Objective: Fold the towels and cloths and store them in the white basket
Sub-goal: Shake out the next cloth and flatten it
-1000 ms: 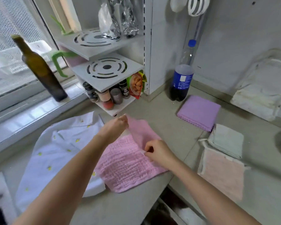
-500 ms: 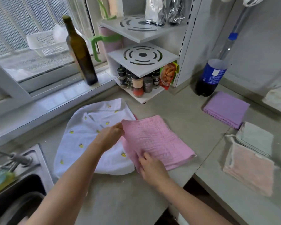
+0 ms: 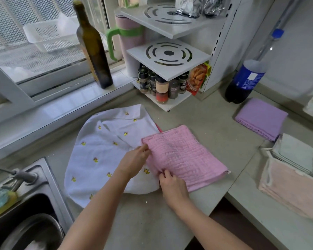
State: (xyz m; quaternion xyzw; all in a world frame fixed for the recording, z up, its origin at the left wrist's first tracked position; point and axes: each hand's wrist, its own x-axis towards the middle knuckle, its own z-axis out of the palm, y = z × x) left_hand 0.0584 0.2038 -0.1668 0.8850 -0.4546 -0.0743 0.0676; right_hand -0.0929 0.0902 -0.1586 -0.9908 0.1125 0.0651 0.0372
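A pink waffle cloth (image 3: 184, 156) lies folded in half on the grey counter, partly over a white cloth with small yellow prints (image 3: 105, 152). My left hand (image 3: 135, 159) pinches the pink cloth's far left corner. My right hand (image 3: 170, 183) pinches its near left edge. Folded cloths lie to the right: a purple one (image 3: 260, 118), a pale green one (image 3: 294, 154) and a peach one (image 3: 289, 188). A white basket (image 3: 49, 37) stands outside the window behind mesh.
A dark glass bottle (image 3: 94, 49) stands on the sill. A white spice rack (image 3: 168, 56) with jars and a cola bottle (image 3: 244, 82) are at the back. A steel sink (image 3: 25, 204) is at lower left. The counter has a gap at the front edge (image 3: 222, 210).
The pink cloth was folded over onto itself and now lies flat as a half-size rectangle. Both hands moved to its left edge. The camera view shifted left, showing the sink.
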